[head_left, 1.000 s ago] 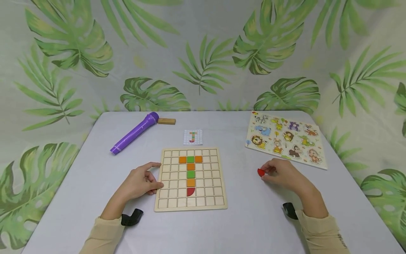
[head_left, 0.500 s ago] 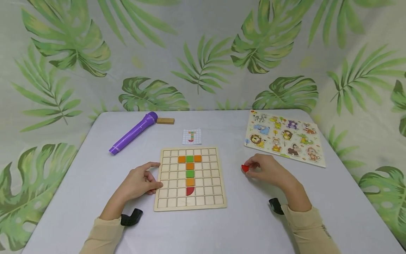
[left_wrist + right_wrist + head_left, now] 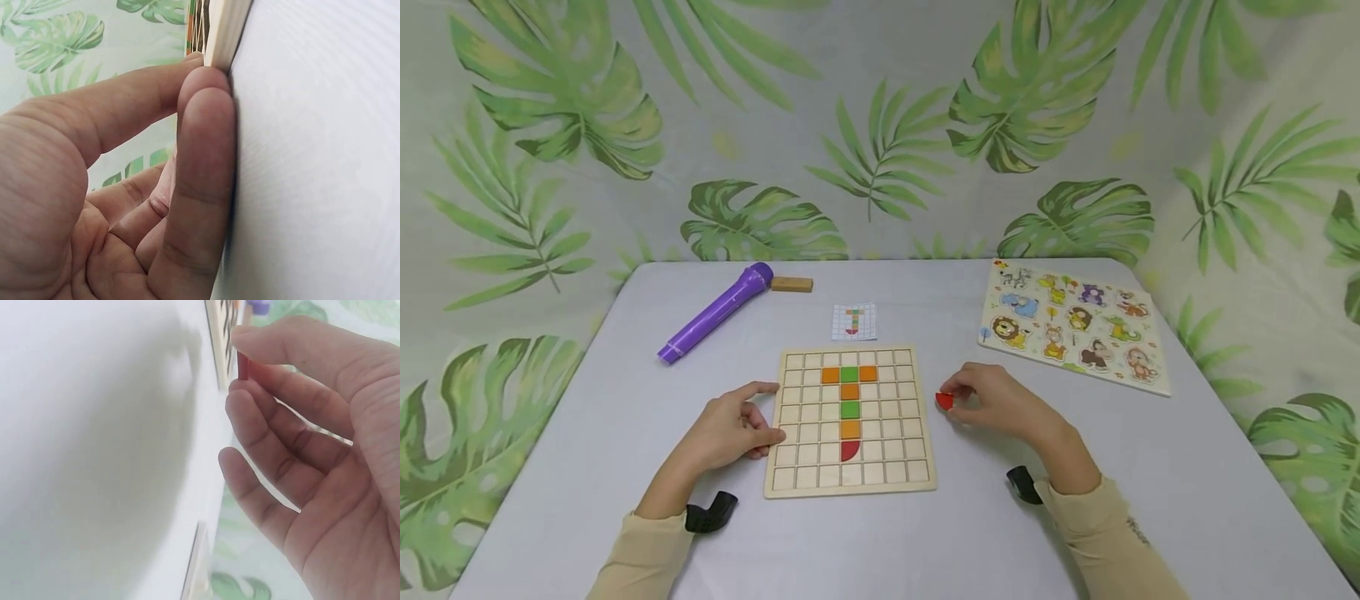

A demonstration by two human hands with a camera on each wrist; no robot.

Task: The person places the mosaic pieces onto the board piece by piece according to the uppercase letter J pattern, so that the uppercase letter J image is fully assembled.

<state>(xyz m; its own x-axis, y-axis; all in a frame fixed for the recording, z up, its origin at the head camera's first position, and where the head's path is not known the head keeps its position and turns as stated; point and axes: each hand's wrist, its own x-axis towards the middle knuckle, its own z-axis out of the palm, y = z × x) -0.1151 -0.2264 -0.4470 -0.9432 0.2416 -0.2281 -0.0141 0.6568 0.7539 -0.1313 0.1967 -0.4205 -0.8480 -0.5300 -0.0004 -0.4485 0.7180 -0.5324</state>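
Observation:
A square wooden grid board (image 3: 891, 479) lies in the middle of the table in the head view. Orange and green square tiles form a T shape in its cells, with a red quarter-round tile (image 3: 850, 451) at the foot. My left hand (image 3: 730, 429) grips the board's left edge, its thumb over the rim; the left wrist view shows fingertips against the side of the board (image 3: 226, 31). Just off the board's right edge, my right hand (image 3: 992, 404) pinches another red tile with a curved side (image 3: 944, 402) between thumb and fingers. That tile (image 3: 243, 366) appears edge-on in the right wrist view.
Behind the board lies a small pattern card (image 3: 853, 322) with a matching coloured design. A purple toy microphone (image 3: 715, 314) and a small wooden block (image 3: 792, 284) are at the back left. An animal puzzle board (image 3: 1075, 325) occupies the back right.
My right hand has moved left with the red tile, from near the puzzle board to close beside the grid board. The left hand has stayed at the board's edge.

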